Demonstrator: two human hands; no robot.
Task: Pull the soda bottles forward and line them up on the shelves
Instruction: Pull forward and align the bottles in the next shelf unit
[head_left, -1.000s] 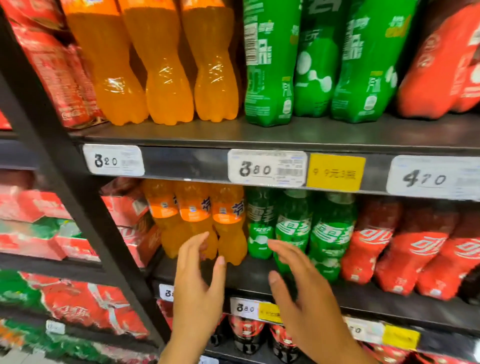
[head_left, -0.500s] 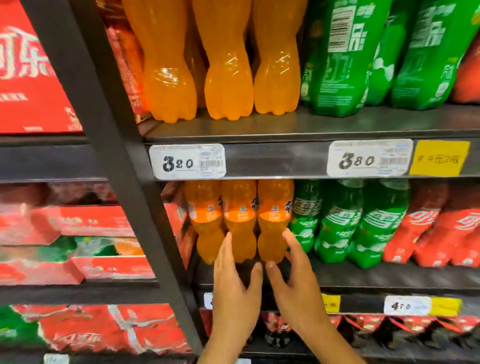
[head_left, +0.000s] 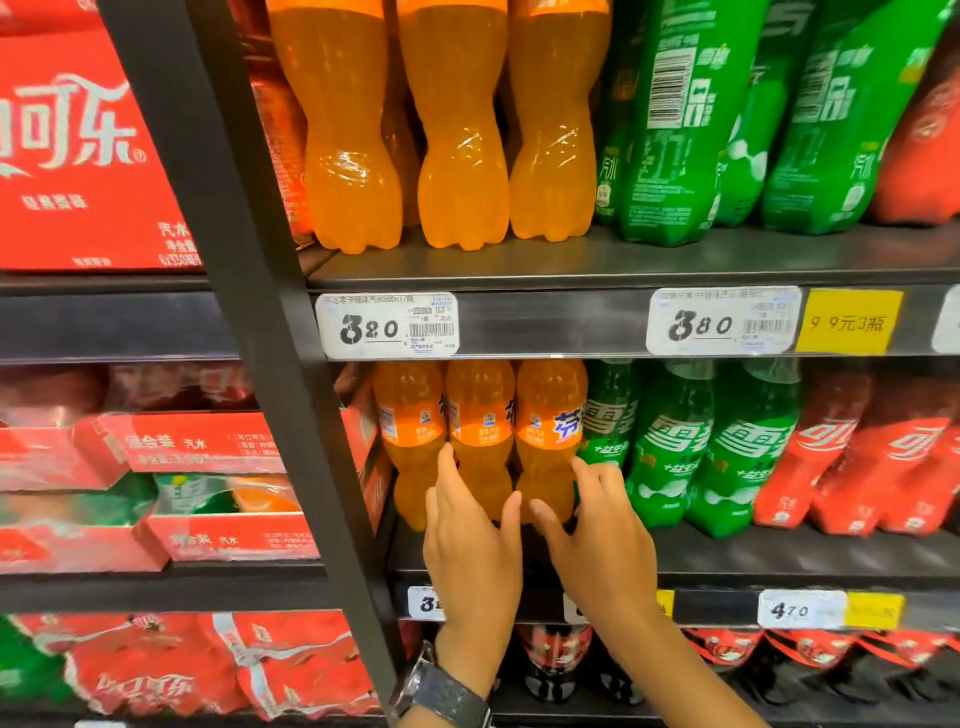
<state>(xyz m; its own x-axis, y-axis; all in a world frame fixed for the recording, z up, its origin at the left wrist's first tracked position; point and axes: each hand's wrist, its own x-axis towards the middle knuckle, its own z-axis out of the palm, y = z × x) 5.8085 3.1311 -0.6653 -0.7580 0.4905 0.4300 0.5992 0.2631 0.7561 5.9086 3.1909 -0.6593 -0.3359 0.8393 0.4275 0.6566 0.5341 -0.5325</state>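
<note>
Three orange soda bottles stand upright side by side at the left end of the middle shelf (head_left: 779, 556), just under the 3.20 price tag (head_left: 387, 326): left orange bottle (head_left: 410, 441), middle orange bottle (head_left: 480, 436), right orange bottle (head_left: 550, 436). They are touching or nearly so, with labels facing out.

The left hand (head_left: 472, 540) reaches up to the middle orange bottle. Its fingers are straight and lie in the gap on that bottle's left side, and the thumb is spread to its right side. The hand is spread and not clamped.

The right hand (head_left: 597, 525) is at the right orange bottle. Its fingers are bent round the bottle's right flank and the thumb is on the lower front, so it clasps the bottle. Can't tell how firmly.

There is a dark watch (head_left: 447, 696) on the left wrist.

Just right of the orange ones is a row of green bottles (head_left: 675, 447), then red cola bottles (head_left: 857, 452), all on the same shelf. The top shelf holds bigger orange bottles (head_left: 457, 130) and big green bottles (head_left: 675, 130). Its edge carries a 3.80 tag (head_left: 722, 321) and a yellow promo tag (head_left: 849, 322).

The bottom shelf has dark cola bottles (head_left: 556, 654), partly hidden by the arms, and a 4.70 tag (head_left: 800, 609) sits above them.

A black upright post (head_left: 249, 312) slants left of the bay. Beyond it are red cartons (head_left: 67, 156) and shrink-wrapped packs (head_left: 156, 675).
</note>
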